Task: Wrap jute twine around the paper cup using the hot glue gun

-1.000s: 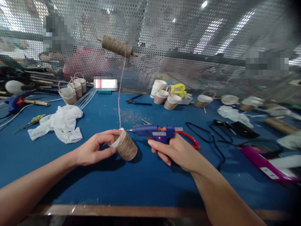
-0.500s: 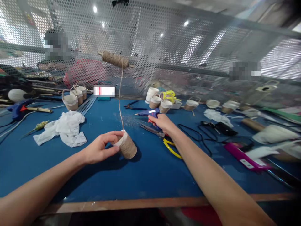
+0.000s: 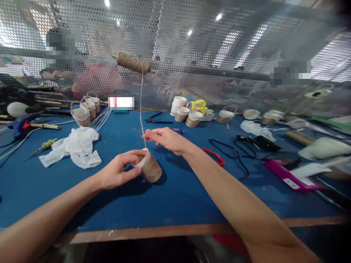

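Observation:
My left hand (image 3: 120, 168) grips the rim of a small twine-wrapped cup (image 3: 151, 168) with a white lining, tilted on the blue table. From the cup's rim a strand of twine (image 3: 141, 106) runs up to a twine spool (image 3: 133, 63) hanging at the mesh. The fingertips of my right hand (image 3: 164, 139) are closed at this strand, a little above the cup. Behind that hand, a blue glue gun (image 3: 178, 131) is mostly hidden. Red scissor handles (image 3: 215, 156) show beside my right forearm.
Small handled cups stand at the back left (image 3: 81, 117) and back middle (image 3: 194, 118). Pliers (image 3: 159, 119) lie behind my hands. White cloth (image 3: 79, 148) is on the left, a black cable (image 3: 230, 155) and a magenta tool (image 3: 287, 179) on the right. A blue table (image 3: 131, 212) ends in a brown edge.
My right hand has let go of the glue gun and moved left to the twine strand. The yellow scissor handle is no longer visible, while a red one shows. My left hand still holds the cup.

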### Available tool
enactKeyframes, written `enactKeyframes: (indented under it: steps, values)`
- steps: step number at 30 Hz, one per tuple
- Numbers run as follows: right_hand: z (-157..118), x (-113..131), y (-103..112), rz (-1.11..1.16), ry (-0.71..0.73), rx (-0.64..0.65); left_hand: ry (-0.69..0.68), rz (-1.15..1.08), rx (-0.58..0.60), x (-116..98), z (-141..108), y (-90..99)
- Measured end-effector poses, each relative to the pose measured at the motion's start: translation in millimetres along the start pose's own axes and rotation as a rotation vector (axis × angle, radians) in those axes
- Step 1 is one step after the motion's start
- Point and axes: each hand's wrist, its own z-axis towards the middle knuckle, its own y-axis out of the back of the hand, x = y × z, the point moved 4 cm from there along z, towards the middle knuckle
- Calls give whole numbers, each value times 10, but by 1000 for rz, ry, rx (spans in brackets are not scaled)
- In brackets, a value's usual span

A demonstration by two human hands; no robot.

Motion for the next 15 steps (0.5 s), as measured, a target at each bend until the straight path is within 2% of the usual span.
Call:
enactKeyframes:
  steps: [2, 5, 10, 15]
  values:
    - [-50, 205, -105, 99, 51, 76, 1, -27, -2, -1, -1, 4]
    - [-152, 321, -96, 188, 77, 63, 49, -101, -15, 20, 5, 23]
    - [-380, 204, 37, 245, 61, -74, 127, -276, -32, 47, 9, 32]
    - [-530, 120, 3, 295, 32, -142, 123, -329, 8, -22, -21, -6]
